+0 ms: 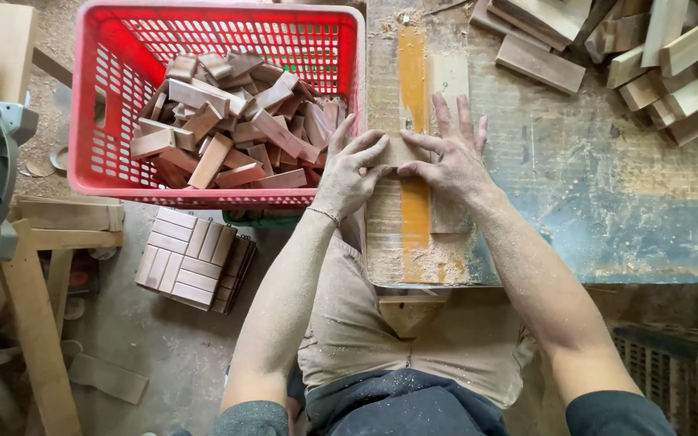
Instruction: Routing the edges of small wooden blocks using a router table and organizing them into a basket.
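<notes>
From the head view, your left hand (349, 171) and right hand (450, 157) lay side by side, fingers spread flat, pressing a small pale wooden block (401, 151) between their fingertips onto the dusty sawdust-strewn counter (591, 194); neither hand was closed around it. The block sat on an orange stripe (414, 211). Just left stood a red plastic crate (90, 105) heaped with brown wooden offcuts (228, 121).

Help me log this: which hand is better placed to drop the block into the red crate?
Probably the left hand: it lies next to the red crate, while the right hand is farther away. Both press the small block.
</notes>
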